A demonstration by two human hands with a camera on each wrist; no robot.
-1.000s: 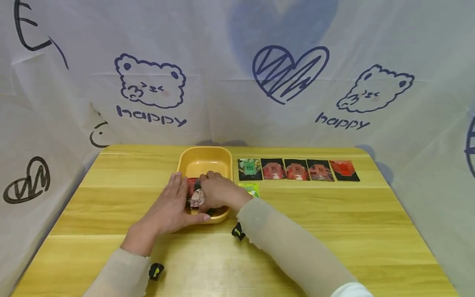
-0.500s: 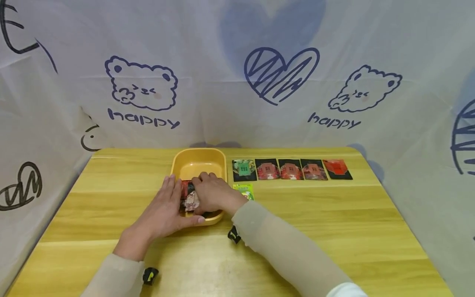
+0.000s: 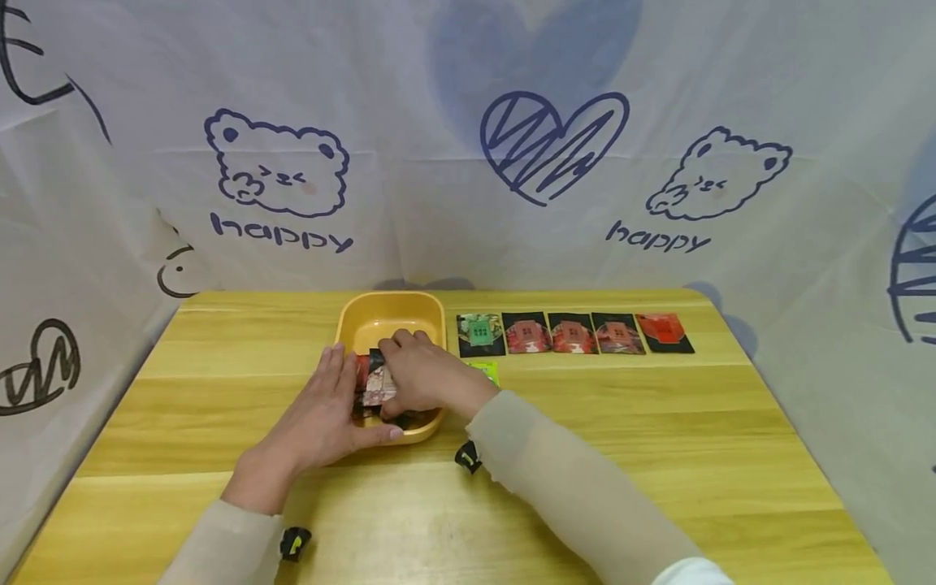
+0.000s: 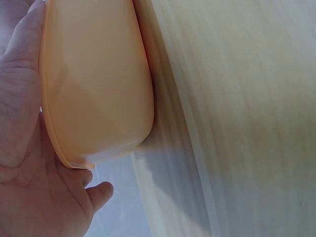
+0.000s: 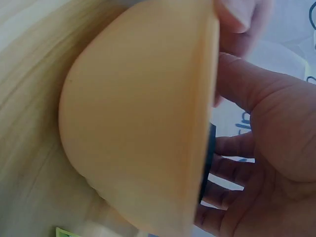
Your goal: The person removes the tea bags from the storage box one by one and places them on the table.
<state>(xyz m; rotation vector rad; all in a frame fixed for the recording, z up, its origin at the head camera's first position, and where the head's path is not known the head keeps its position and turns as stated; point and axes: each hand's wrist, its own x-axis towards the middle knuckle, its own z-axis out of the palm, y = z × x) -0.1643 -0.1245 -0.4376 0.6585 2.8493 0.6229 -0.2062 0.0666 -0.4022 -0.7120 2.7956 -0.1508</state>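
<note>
A yellow rectangular tub (image 3: pixel 395 302) stands at the table's far side with several dark and red flat packets inside. My left hand (image 3: pixel 314 414) lies along its near left corner, fingers straight on the left rim and thumb along the front. In the left wrist view that hand (image 4: pixel 34 163) touches the rim of the tub (image 4: pixel 98 84). My right hand (image 3: pixel 420 374) reaches into the tub and pinches a black packet with a pale pink print (image 3: pixel 378 387). The right wrist view shows this hand (image 5: pixel 266 143) beyond the tub wall (image 5: pixel 138 118), the packet's dark edge (image 5: pixel 209 158) at its fingertips.
Right of the tub several flat packets lie in a row: a green-labelled one (image 3: pixel 480 334), then red-and-black ones such as the middle packet (image 3: pixel 574 334). A bright green packet (image 3: pixel 488 370) sits below the row, partly behind my right wrist. A printed cloth (image 3: pixel 439 227) hangs behind the table.
The head view has shifted a little. My right hand has risen slightly with the pink-printed packet, and its wrist covers more of the bright green packet. The left hand stays on the rim.
</note>
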